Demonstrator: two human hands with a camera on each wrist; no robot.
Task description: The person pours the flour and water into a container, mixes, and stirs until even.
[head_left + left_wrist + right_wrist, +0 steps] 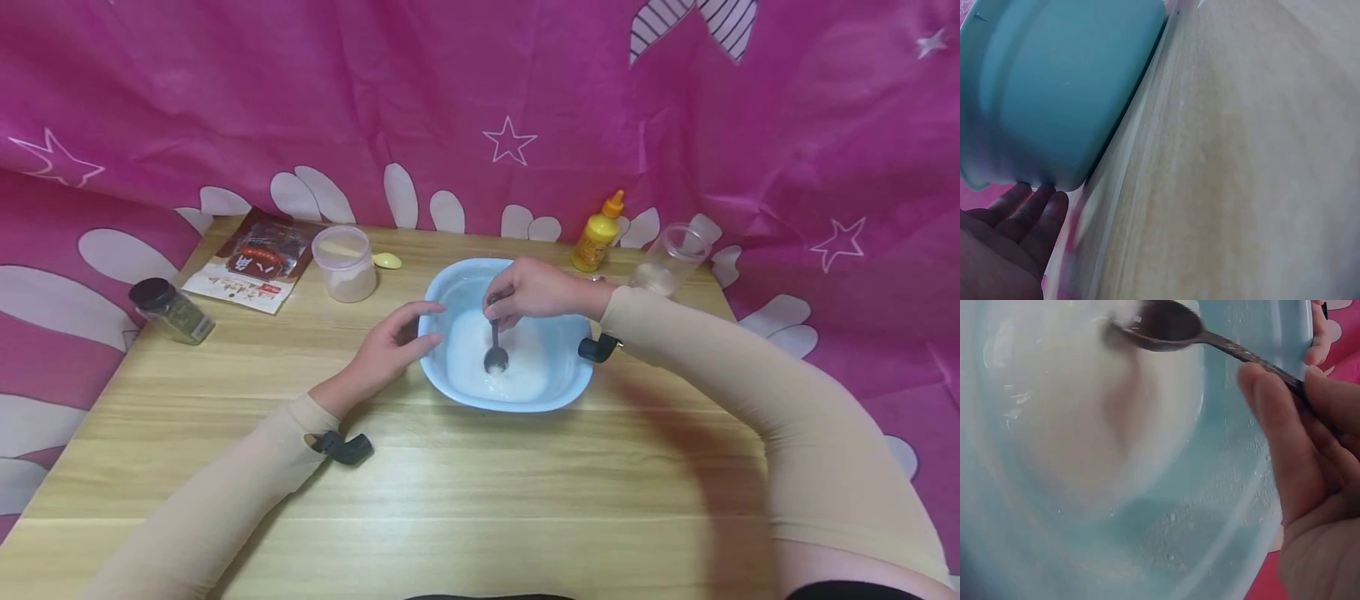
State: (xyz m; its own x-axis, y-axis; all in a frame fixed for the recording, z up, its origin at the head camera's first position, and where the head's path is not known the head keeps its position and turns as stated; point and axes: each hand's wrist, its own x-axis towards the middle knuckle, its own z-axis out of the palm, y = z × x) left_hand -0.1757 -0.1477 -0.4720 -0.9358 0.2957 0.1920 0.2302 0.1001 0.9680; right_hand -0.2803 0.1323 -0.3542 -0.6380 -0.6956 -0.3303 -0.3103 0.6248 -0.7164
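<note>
A light blue plastic basin [517, 407] stands on the table with cloudy white liquid [465, 358] in it. My right hand [534, 287] reaches over the far rim and pinches the handle of a dark metal spoon [496, 360]. The spoon's bowl is at the liquid, and the right wrist view shows the spoon [1169, 326] from close up. At the basin's left side, my left hand [381, 354] touches the rim with thumb and forefinger spread. In the left wrist view its fairly straight fingers [1025, 215] rest against the basin's outer wall [1072, 81].
Back left on the wooden table [480, 492] are a black-lidded spice jar [174, 312], a brown and white packet [255, 262], a tub of white powder [347, 267] and a yellow spoon [387, 261]. A yellow squeeze bottle [597, 236] and a clear cup [667, 258] stand back right. A pink curtain [450, 92] hangs behind.
</note>
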